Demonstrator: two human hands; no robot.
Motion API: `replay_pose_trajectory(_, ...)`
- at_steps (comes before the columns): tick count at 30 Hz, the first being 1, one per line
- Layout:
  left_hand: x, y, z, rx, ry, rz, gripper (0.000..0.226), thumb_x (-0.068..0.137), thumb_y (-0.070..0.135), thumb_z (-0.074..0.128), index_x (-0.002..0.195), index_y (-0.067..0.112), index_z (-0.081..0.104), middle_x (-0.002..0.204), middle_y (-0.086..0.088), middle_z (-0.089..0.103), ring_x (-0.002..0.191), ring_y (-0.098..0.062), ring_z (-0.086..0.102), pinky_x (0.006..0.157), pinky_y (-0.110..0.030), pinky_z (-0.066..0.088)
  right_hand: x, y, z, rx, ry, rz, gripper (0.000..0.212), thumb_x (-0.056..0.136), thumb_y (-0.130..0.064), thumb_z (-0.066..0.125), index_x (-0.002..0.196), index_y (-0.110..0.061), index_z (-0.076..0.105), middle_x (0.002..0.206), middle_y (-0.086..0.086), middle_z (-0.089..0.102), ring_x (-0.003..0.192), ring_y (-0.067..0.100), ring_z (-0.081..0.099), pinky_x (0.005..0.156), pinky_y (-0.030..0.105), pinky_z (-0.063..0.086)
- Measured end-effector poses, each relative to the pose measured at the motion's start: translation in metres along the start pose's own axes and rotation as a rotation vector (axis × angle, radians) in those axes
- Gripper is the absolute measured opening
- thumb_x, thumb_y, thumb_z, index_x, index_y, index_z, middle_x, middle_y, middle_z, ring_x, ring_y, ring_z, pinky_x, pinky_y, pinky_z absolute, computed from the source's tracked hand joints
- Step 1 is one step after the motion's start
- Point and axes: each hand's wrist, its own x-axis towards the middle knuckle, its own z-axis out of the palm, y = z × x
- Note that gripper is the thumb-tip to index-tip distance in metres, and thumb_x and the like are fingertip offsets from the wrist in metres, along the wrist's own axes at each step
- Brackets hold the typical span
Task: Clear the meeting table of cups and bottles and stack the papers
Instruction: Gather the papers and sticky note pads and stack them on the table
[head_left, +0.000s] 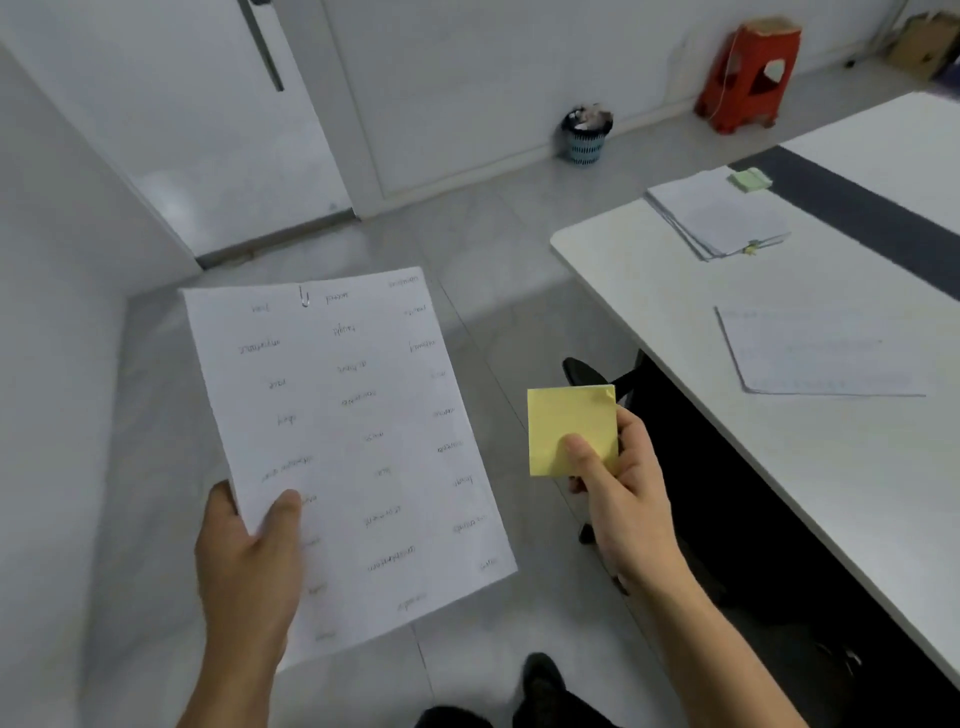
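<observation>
Paper-gathering step: left hand (249, 551) pinches a clipped sheet (348, 447), right hand (618, 478) grips a yellow sticky pad (569, 428); next, probably both join the far stack (717, 215) on the table (649, 291) at right

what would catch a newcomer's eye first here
The clipped printed sheets gripped by the left hand fill the lower left. Beside them the right hand pinches a yellow sticky-note pad. Farther off, a red stool stands at the top right, and a paper stack lies on the white table at right.
</observation>
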Motion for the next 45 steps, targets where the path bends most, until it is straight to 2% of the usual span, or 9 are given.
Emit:
replay_pose_trajectory(7, 0.185, 0.008, 0.049, -0.143, 0.059, -0.063, 0.019, 0.095, 0.009, 0.061, 0.109, 0.021, 0.057, 0.103, -0.001, 0.064, 0.095, -0.026, 0.061, 0.086, -0.04, 0.046, 0.15, -0.008, 0.133, -0.081, -0.113, 0.029, 0.028, 0.097, -0.017, 0.063, 0.117, -0.035, 0.057, 0.086, -0.018, 0.064, 0.075, 0.007, 0.058, 0.066, 0.022, 0.051)
replay_pose_trajectory(11, 0.304, 0.029, 0.102, -0.184, -0.027, -0.045, 0.017, 0.095, 0.007, 0.06, 0.105, 0.021, 0.057, 0.093, 0.011, 0.063, 0.084, -0.012, 0.06, 0.069, -0.028, 0.044, 0.237, -0.009, 0.199, -0.087, -0.02, 0.049, 0.027, 0.097, -0.017, 0.062, 0.114, -0.036, 0.059, 0.092, -0.008, 0.067, 0.075, 0.008, 0.058, 0.067, 0.022, 0.051)
replay_pose_trajectory(16, 0.431, 0.104, 0.176, -0.12, -0.266, 0.071, 0.017, 0.096, 0.01, 0.06, 0.108, 0.021, 0.057, 0.096, 0.014, 0.063, 0.088, -0.005, 0.059, 0.073, -0.033, 0.044, 0.332, -0.044, 0.243, -0.044, 0.184, 0.026, 0.028, 0.096, -0.015, 0.063, 0.116, -0.034, 0.059, 0.096, -0.003, 0.067, 0.079, 0.009, 0.061, 0.07, 0.029, 0.056)
replay_pose_trajectory(22, 0.53, 0.174, 0.32, -0.084, -0.527, 0.206, 0.018, 0.095, 0.008, 0.061, 0.107, 0.022, 0.056, 0.093, 0.016, 0.061, 0.084, -0.002, 0.058, 0.067, -0.023, 0.042, 0.438, -0.039, 0.245, 0.085, 0.496, 0.062, 0.028, 0.092, -0.021, 0.066, 0.116, -0.035, 0.06, 0.094, 0.0, 0.069, 0.08, 0.009, 0.062, 0.069, 0.027, 0.054)
replay_pose_trajectory(27, 0.59, 0.213, 0.457, -0.004, -0.613, 0.194, 0.025, 0.093, 0.009, 0.064, 0.086, 0.031, 0.057, 0.089, 0.013, 0.062, 0.082, -0.013, 0.059, 0.074, -0.032, 0.042, 0.569, -0.019, 0.233, 0.197, 0.684, 0.116, 0.022, 0.097, -0.018, 0.061, 0.114, -0.032, 0.061, 0.09, -0.009, 0.068, 0.08, 0.005, 0.061, 0.068, 0.023, 0.054)
replay_pose_trajectory(33, 0.672, 0.313, 0.585, 0.019, -0.637, 0.306, 0.019, 0.092, 0.006, 0.066, 0.102, 0.019, 0.057, 0.093, -0.005, 0.061, 0.088, -0.025, 0.056, 0.082, -0.033, 0.038, 0.745, -0.075, 0.206, 0.214, 0.674, 0.064, 0.017, 0.1, -0.02, 0.058, 0.113, -0.029, 0.059, 0.09, -0.009, 0.067, 0.079, 0.004, 0.06, 0.065, 0.021, 0.052)
replay_pose_trajectory(37, 0.714, 0.359, 0.678, -0.034, -0.683, 0.295, 0.024, 0.091, 0.005, 0.067, 0.092, 0.028, 0.059, 0.089, 0.002, 0.063, 0.087, -0.025, 0.059, 0.084, -0.036, 0.041, 0.832, -0.114, 0.184, 0.166, 0.704, -0.001, 0.015, 0.1, -0.016, 0.056, 0.112, -0.025, 0.058, 0.09, -0.004, 0.065, 0.077, 0.002, 0.058, 0.065, 0.022, 0.051)
replay_pose_trajectory(41, 0.731, 0.391, 0.789, -0.03, -0.854, 0.32, 0.021, 0.091, 0.005, 0.067, 0.103, 0.021, 0.058, 0.09, -0.001, 0.062, 0.091, -0.026, 0.059, 0.084, -0.036, 0.042, 0.901, -0.118, 0.157, 0.166, 0.84, -0.004, 0.017, 0.1, -0.015, 0.056, 0.114, -0.025, 0.057, 0.082, -0.016, 0.063, 0.076, -0.001, 0.057, 0.066, 0.022, 0.052)
replay_pose_trajectory(45, 0.727, 0.426, 0.909, 0.003, -1.106, 0.356, 0.022, 0.092, 0.006, 0.065, 0.105, 0.022, 0.058, 0.09, 0.009, 0.062, 0.085, -0.022, 0.061, 0.081, -0.034, 0.043, 0.956, -0.113, 0.129, 0.16, 1.1, 0.036, 0.018, 0.1, -0.016, 0.058, 0.114, -0.027, 0.057, 0.092, -0.011, 0.066, 0.081, 0.0, 0.059, 0.07, 0.027, 0.054)
